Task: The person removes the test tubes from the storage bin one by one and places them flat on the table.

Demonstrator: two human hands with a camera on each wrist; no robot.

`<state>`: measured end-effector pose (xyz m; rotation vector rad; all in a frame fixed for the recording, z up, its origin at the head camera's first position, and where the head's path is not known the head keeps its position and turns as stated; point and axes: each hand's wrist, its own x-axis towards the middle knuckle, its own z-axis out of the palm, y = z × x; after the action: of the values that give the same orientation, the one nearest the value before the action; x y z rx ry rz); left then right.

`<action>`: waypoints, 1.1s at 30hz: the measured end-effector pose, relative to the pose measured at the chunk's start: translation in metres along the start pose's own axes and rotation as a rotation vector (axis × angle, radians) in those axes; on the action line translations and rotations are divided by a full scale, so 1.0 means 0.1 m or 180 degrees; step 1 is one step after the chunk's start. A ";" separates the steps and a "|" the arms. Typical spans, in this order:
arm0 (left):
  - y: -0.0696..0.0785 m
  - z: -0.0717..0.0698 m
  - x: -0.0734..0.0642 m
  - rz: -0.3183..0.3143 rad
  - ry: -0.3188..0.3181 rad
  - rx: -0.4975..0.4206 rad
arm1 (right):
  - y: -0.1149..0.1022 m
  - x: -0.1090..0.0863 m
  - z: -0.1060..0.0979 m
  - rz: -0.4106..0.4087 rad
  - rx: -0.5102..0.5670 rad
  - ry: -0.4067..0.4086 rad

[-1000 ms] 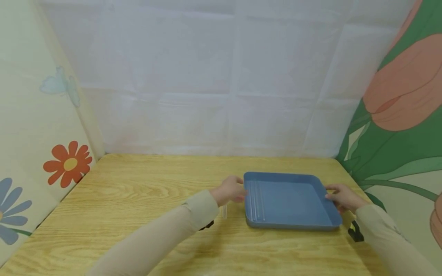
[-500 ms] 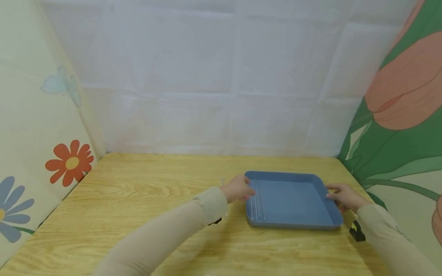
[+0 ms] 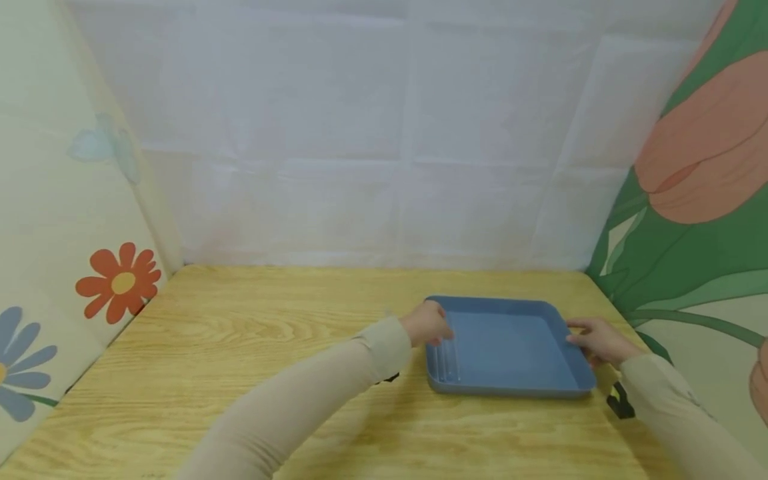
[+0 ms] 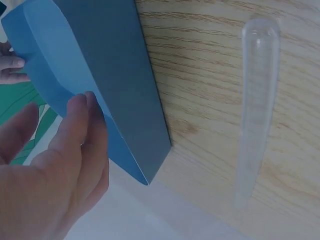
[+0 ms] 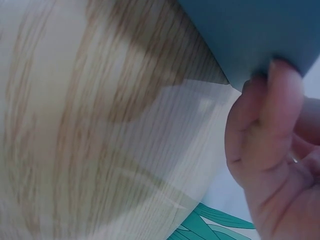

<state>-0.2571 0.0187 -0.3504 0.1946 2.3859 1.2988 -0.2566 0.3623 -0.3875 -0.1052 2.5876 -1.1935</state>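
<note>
My left hand (image 3: 427,323) reaches over the left rim of a blue tray (image 3: 510,347). In the left wrist view its thumb stands apart from the bent fingers (image 4: 82,127), with nothing seen between them. Beneath this hand, several clear tubes (image 3: 447,365) lie side by side along the tray's left side. My right hand (image 3: 600,341) holds the tray's right wall, its fingers (image 5: 280,110) against the outside. Left of the tray, a clear round-ended test tube (image 4: 260,95) lies on the table; my left sleeve mostly hides it in the head view.
The wood-grain table (image 3: 258,333) stretches left and in front of the tray. A white sheet (image 3: 360,167) hangs behind it. Printed flower panels (image 3: 123,283) flank both sides. Dark wrist straps (image 3: 620,401) show beneath the cuffs.
My left hand has moved right, from beside the tray's left wall to over the tubes inside. My right hand keeps its place on the right wall, and the tray has hardly moved.
</note>
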 end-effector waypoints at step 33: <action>0.03 0.39 0.34 -0.0493 0.0289 0.1023 | -0.05 0.04 0.04 -0.0043 0.0021 -0.0001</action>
<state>-0.2722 0.0608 -0.3766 0.0418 2.6187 0.8679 -0.2600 0.3556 -0.3871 -0.1217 2.5864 -1.2065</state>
